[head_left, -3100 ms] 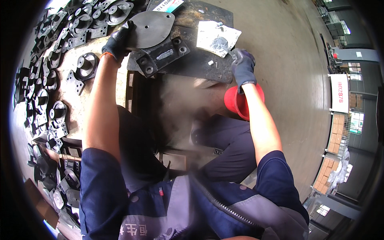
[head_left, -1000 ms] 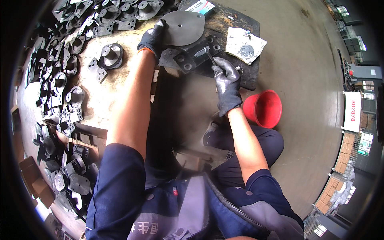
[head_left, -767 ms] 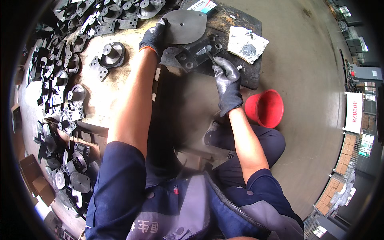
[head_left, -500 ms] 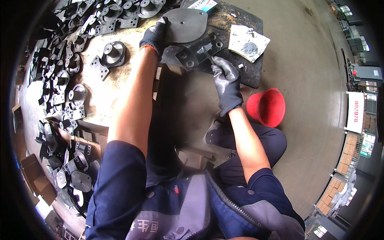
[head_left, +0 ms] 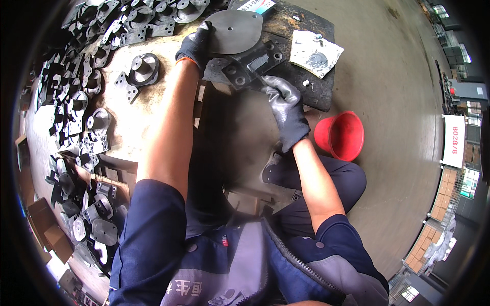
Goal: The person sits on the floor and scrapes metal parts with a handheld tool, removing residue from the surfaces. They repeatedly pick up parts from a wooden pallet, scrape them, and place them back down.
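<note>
My gloved left hand (head_left: 195,46) is closed on the left edge of a dark metal part, made of a flat rounded plate (head_left: 236,36) and a thick bracket block (head_left: 246,67) with round holes at its corners. The part lies tilted over a black-topped stand. A smooth grey patch of paste (head_left: 259,62) covers the middle of the block. Close to the block's near right edge, my gloved right hand (head_left: 286,104) is closed, fingers pinched together around a thin dark tool that is mostly hidden. Grey smears mark this glove.
A white sheet with grey paste (head_left: 316,53) lies on the black stand top (head_left: 326,94). On the floor stands a red bucket (head_left: 339,136). One similar metal part (head_left: 143,70) sits on the wooden table (head_left: 120,135), and many more crowd its left side.
My right hand has drawn back slightly from the block, toward me and left. The patch on the block, rough and shiny before, looks smoother and more even. My left hand holds almost still.
</note>
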Available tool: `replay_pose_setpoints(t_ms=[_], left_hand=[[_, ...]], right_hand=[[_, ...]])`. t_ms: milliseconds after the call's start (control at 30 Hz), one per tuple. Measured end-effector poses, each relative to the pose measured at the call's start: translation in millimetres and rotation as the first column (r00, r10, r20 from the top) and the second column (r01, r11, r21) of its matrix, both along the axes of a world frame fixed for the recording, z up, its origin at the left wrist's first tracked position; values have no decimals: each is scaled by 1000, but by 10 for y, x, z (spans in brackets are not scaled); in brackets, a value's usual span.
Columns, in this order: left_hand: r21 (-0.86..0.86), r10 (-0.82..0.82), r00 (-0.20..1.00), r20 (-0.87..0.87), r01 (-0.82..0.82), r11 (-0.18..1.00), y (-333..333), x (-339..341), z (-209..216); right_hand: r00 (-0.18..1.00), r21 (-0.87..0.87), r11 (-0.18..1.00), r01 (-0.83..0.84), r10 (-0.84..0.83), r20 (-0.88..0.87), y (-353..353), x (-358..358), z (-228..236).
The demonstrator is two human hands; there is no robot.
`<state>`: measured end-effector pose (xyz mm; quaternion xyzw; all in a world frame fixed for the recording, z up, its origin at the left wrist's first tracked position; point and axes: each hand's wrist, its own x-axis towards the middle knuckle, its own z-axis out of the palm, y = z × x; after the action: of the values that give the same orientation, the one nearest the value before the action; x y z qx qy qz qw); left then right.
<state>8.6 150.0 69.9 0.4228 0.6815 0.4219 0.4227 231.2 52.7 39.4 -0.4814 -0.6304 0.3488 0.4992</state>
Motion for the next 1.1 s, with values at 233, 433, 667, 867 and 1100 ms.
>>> replay_pose_setpoints(t_ms=[233, 433, 667, 867, 1100], left_hand=[[-29, -5, 999, 53, 6, 1000, 85, -83, -125], [-26, 82, 944, 318, -78, 997, 7, 29, -25], [-13, 64, 949, 307, -63, 998, 48, -5, -86], [-45, 56, 959, 279, -45, 998, 42, -9, -53], [-66, 63, 972, 225, -49, 997, 9, -4, 2]], right_hand=[[948, -409, 912, -14, -118, -296, 50, 137, 81], [971, 66, 973, 222, -227, 79, 138, 115, -160], [940, 181, 940, 290, -315, 128, 97, 128, -227], [933, -299, 939, 172, -252, -255, 34, 99, -73], [948, -331, 935, 126, -212, -238, 91, 77, -31]])
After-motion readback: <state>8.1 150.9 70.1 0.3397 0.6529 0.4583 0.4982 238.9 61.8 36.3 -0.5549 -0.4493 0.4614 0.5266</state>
